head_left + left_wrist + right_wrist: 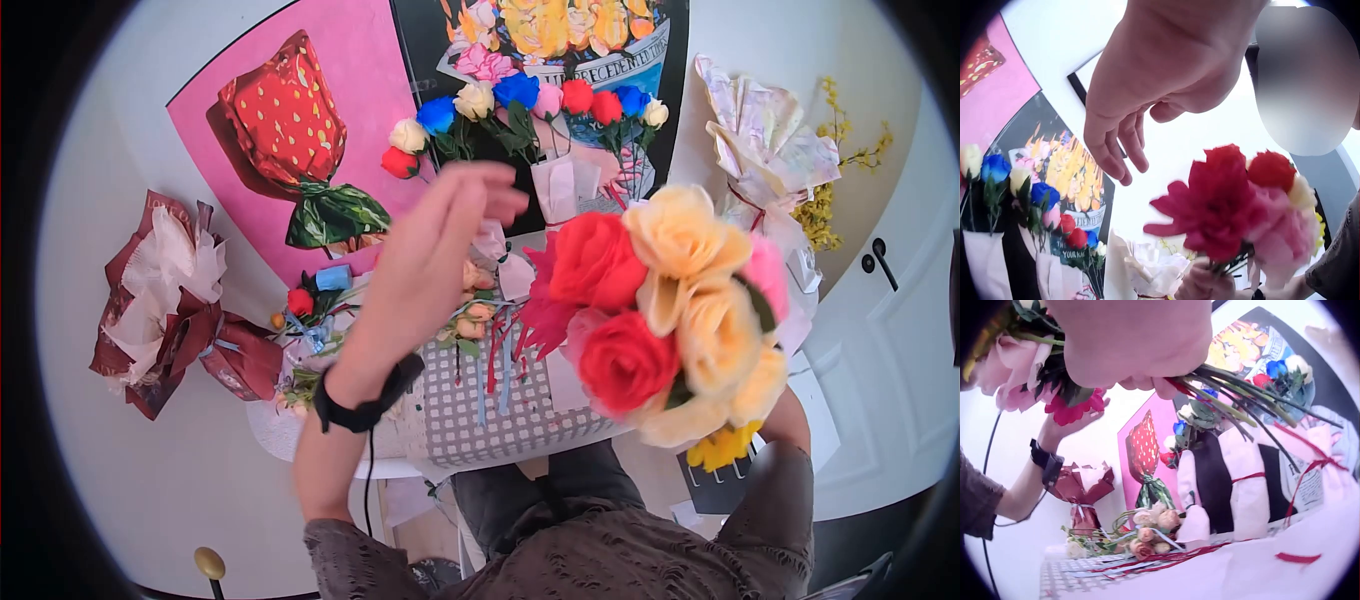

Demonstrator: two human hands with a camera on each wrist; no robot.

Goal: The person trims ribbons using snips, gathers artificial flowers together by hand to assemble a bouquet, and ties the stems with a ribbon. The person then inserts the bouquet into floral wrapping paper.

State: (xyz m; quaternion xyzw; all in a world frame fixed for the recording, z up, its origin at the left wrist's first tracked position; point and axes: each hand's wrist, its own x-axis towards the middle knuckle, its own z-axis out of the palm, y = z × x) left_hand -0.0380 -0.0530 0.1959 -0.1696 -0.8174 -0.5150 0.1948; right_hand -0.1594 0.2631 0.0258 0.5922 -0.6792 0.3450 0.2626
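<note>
My right hand [1135, 344] grips the stems [1235, 400] of a bouquet of artificial flowers [710, 335]. Cream, red, pink and yellow blooms make up the bouquet, and in the head view they cover the hand beneath. The bare stem ends stick out past the fist in the right wrist view. Raised over the table, my left hand [430, 245] holds nothing, its fingers loosely bent. A magenta flower [1216, 206] on the bouquet's side faces that hand in the left wrist view, with a gap between them.
Wrapped small bunches of red, blue and cream roses [515, 90] stand at the back. Loose peach roses [475, 325] and ribbons [497, 360] lie on the checked tablecloth [450, 400]. A maroon-wrapped bouquet [230, 355] is at the left, a white-wrapped one [765, 150] at the right.
</note>
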